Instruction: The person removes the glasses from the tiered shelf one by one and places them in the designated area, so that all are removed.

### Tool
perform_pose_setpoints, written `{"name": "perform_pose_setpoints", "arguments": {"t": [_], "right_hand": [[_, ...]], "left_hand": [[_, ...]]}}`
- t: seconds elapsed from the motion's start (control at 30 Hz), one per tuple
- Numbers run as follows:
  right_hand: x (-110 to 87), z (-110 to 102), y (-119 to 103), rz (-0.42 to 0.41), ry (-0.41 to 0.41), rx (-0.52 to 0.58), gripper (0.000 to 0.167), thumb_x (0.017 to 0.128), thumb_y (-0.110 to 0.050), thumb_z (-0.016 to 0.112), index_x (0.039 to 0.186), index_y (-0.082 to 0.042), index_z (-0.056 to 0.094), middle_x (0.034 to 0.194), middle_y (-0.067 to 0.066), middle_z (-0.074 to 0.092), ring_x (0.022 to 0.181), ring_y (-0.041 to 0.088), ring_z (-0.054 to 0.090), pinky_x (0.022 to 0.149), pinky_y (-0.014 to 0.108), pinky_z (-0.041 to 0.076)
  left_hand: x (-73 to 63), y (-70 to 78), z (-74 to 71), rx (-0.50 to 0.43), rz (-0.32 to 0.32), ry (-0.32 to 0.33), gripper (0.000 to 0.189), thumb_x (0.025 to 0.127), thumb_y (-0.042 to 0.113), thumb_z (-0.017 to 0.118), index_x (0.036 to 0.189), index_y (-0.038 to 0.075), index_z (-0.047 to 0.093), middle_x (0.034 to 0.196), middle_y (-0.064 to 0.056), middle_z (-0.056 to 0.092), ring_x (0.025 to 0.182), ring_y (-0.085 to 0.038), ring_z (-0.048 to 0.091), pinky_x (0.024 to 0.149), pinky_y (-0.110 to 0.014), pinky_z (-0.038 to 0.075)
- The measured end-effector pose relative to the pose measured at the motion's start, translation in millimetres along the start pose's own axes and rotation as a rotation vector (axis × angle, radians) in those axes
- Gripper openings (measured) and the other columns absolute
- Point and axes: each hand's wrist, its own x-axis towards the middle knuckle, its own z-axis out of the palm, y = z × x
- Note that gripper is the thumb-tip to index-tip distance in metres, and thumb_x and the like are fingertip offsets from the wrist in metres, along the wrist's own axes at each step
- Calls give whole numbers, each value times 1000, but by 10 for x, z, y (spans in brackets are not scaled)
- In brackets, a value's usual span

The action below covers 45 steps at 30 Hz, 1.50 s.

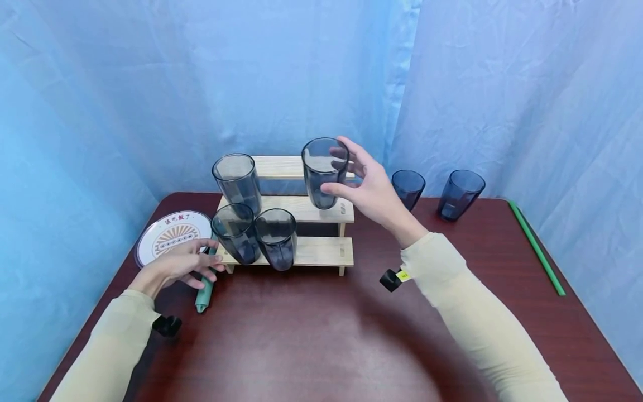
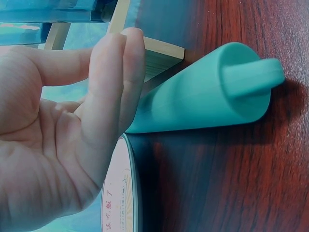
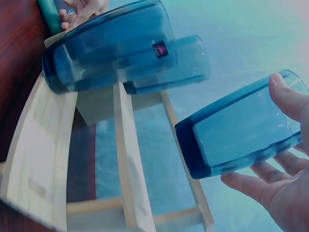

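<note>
My right hand (image 1: 372, 190) grips a dark blue-grey glass (image 1: 321, 181) upright, thumb on one side and fingers on the other. The glass is over the right part of a three-step wooden rack (image 1: 321, 251); whether its base touches a step is unclear. On the rack's left part, one glass (image 1: 237, 184) stands on the middle step and two glasses, a left one (image 1: 233, 237) and a right one (image 1: 276, 240), on the lowest. My left hand (image 1: 186, 262) holds nothing, its fingers loosely bent by the rack's left end above a teal cylinder (image 2: 193, 92) with an end loop.
Two more glasses, one (image 1: 408, 187) partly behind my right hand and another (image 1: 459, 195), stand at the back right. A round white printed plate-like disc (image 1: 173, 223) lies left. A green stick (image 1: 537, 248) lies along the table's right edge. Blue curtains surround the table (image 1: 301, 335).
</note>
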Motion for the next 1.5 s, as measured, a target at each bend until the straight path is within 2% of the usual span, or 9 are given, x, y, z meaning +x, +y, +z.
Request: {"name": "perform_pose_setpoints", "arguments": {"t": [0.57, 0.77, 0.97, 1.33, 1.5], "right_hand": [[-375, -537, -86, 33, 64, -93, 84, 88, -15, 81, 156, -35, 36, 148, -4, 51, 133, 17, 52, 99, 43, 53], [-522, -723, -88, 43, 104, -141, 84, 88, -13, 81, 156, -34, 36, 149, -2, 52, 134, 18, 52, 95, 31, 55], [-661, -912, -79, 58, 137, -120, 84, 88, -7, 80, 156, -34, 37, 150, 4, 51, 133, 21, 53, 92, 24, 55], [-998, -1192, 73, 136, 152, -218, 89, 88, -9, 80, 158, -34, 32, 151, 4, 50, 135, 19, 52, 90, 19, 53], [-1176, -1296, 182, 149, 190, -273, 90, 88, -7, 80, 158, -35, 32, 151, 6, 50, 133, 17, 54, 89, 17, 53]], "left_hand": [[-11, -16, -31, 20, -14, 13, 71, 104, 25, 58, 156, -1, 17, 118, -20, 68, 89, -24, 70, 68, -38, 62], [-3, -27, -42, 20, -14, 13, 72, 104, 25, 59, 156, -1, 17, 118, -20, 68, 89, -24, 70, 69, -39, 62], [-6, -25, -43, 20, -20, 12, 71, 104, 25, 58, 156, -1, 17, 118, -20, 68, 89, -24, 70, 69, -39, 62], [-4, -8, -23, 1, -5, -14, 74, 104, 26, 59, 156, -2, 14, 117, -20, 68, 86, -22, 70, 67, -37, 62], [-12, -48, -34, -13, -10, -4, 73, 104, 26, 61, 156, 0, 16, 116, -19, 68, 86, -22, 70, 66, -37, 62]]}}
